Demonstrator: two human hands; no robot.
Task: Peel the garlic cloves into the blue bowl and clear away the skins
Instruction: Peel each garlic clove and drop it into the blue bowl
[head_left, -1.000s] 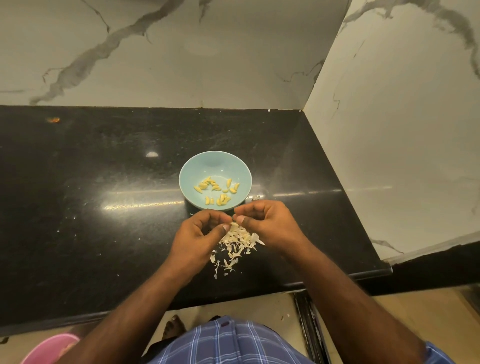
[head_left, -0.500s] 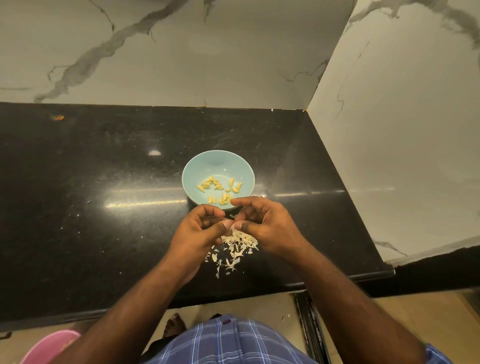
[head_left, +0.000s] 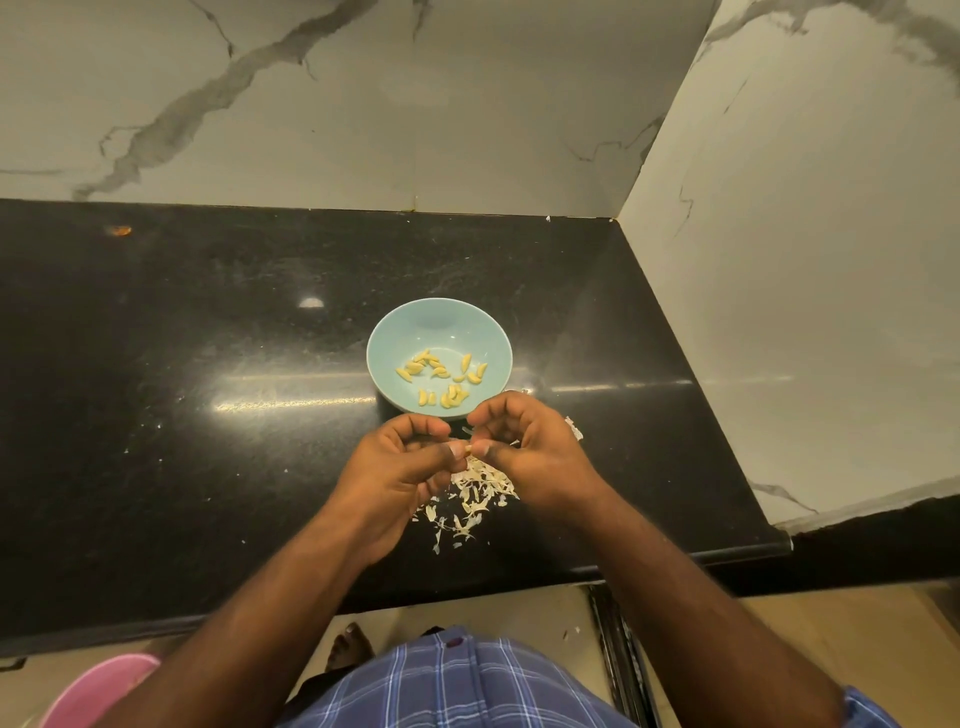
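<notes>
Holding one small garlic clove (head_left: 468, 449) between us, our left hand (head_left: 402, 467) & right hand (head_left: 524, 449) meet thumb to thumb, w/ the other fingers curled in. Both hands pinch the clove at its ends; only a tiny bit of it shows between the thumb tips.

Vs. a sec ago: not much is new. The hands were already close together over the skins, and they stay that way. The thumbs look a bit tighter on the clove now. The bowl holds about the same no. of cloves as before, and the skin pile looks the same too.

The blue bowl (head_left: 395, 332) sits just past our fingertips, on the far side of both hands, on the black counter (head_left: 182, 415). In it lie peeled cloves (head_left: 441, 376), yellow & curved, spread loose over the bottom. None sit on the rim.

The skins (head_left: 475, 499) lie in a pale heap right under & a bit nearer than the hands, between the two wrists. A few small bits lie apart from the heap, closer to us. One more scrap of skin (head_left: 574, 428) peeks out just beyond the right hand's far side.

Low down, left of our left arm, is the edge of a pink tub (head_left: 88, 693). We can't tell what's in it.
</notes>
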